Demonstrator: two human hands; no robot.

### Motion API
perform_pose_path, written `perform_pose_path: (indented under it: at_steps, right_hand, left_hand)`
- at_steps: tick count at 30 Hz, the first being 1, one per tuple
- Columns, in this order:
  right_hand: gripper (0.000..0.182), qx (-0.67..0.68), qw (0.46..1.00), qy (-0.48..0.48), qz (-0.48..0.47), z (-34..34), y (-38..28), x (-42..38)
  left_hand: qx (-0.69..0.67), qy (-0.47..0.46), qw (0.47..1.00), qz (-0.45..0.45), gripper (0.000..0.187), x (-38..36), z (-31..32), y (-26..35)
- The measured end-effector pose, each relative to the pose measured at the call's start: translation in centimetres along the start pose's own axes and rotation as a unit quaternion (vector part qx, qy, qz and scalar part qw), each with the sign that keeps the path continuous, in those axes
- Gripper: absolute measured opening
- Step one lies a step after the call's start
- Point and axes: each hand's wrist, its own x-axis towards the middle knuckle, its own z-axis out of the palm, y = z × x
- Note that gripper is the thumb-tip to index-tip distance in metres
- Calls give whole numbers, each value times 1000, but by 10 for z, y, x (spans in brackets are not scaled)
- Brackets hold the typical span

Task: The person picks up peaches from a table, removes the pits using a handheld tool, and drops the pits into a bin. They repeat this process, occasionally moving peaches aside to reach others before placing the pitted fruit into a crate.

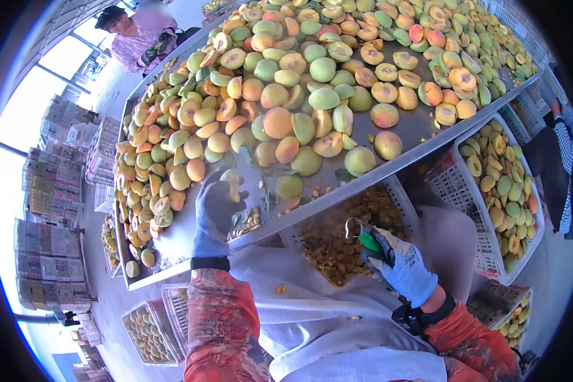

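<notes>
Fruit piled high, green-handled tool in our grip

We're looking down on a metal tabletop (175, 247) loaded with green and orange fruit (277, 122), much of it halved, and here's our left hand (211, 216), gloved, over its near edge! The fingers curl around a pale fruit piece (231, 180), but blur means we can't tell how firmly. Loose pits (251, 220) lie just beside it. Over on our right, the gloved right hand (402, 266) is wrapped tight around the green-handled tool (368, 241), its curved metal loop upward, in view against a crate (403, 196) of brownish scraps. Further right, a white crate (484, 245) brims with fruit; across the tabletop, a co-worker (132, 49) stands at the far left.
</notes>
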Motion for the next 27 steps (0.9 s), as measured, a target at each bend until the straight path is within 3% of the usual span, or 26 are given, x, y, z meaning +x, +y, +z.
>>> perform_pose_path:
  at_steps: [1, 2, 3, 4, 5, 6, 8, 10, 11, 12, 14, 18, 22, 24, 25, 27]
  right_hand:
    - [44, -2, 1000, 9, -1, 4, -7, 0]
    - [44, -3, 1000, 18, -3, 8, -15, -1]
    - [44, -3, 1000, 11, -14, 11, -25, -3]
    - [44, -3, 999, -13, -30, 14, -37, -5]
    - [44, -6, 998, -34, -44, 16, -48, -8]
    - [44, -11, 998, -35, -46, 19, -56, -12]
    - [48, -30, 990, -72, -121, 24, -70, -20]
    - [49, -78, 984, -87, -133, 25, -81, -28]
    - [49, -88, 982, -85, -143, 25, -86, -32]
    - [48, -99, 979, -84, -154, 25, -90, -36]
    - [49, -120, 976, -87, -161, 21, -94, -41]
    - [49, -182, 962, -87, -184, 20, -89, -48]
    - [47, -174, 962, -63, -200, 24, -81, -54]
    - [47, -169, 960, -47, -218, 25, -81, -56]
    - [49, -176, 961, -61, -205, 24, -84, -58]
    - [51, -182, 962, -75, -188, 24, -84, -61]
  left_hand:
    - [261, -8, 958, 115, 47, -19, -5, -2]
    - [503, -12, 837, 216, 52, -37, -8, -3]
    - [148, 5, 984, 94, 56, -57, 5, -1]
    - [-234, 15, 971, -38, 60, -76, 19, 0]
    - [-263, -64, 961, -62, 62, -91, 20, -3]
    - [-295, -17, 952, -77, 63, -105, 33, -4]
    - [-304, -53, 948, -77, 58, -127, 41, -19]
    - [-259, -5, 965, -42, 49, -147, 54, -33]
    - [-275, -28, 961, -34, 42, -156, 58, -37]
    - [-207, 13, 976, 67, 41, -162, 63, -54]
    - [-258, -48, 964, -45, 41, -176, 64, -52]
    - [-293, -78, 953, -16, 40, -191, 67, -63]
    - [-287, 6, 956, -64, 44, -198, 76, -64]
    - [-319, -182, 925, -95, 52, -195, 73, -59]
    - [-264, -76, 953, -126, 61, -200, 78, -60]
    - [-219, -82, 966, -109, 64, -199, 77, -67]
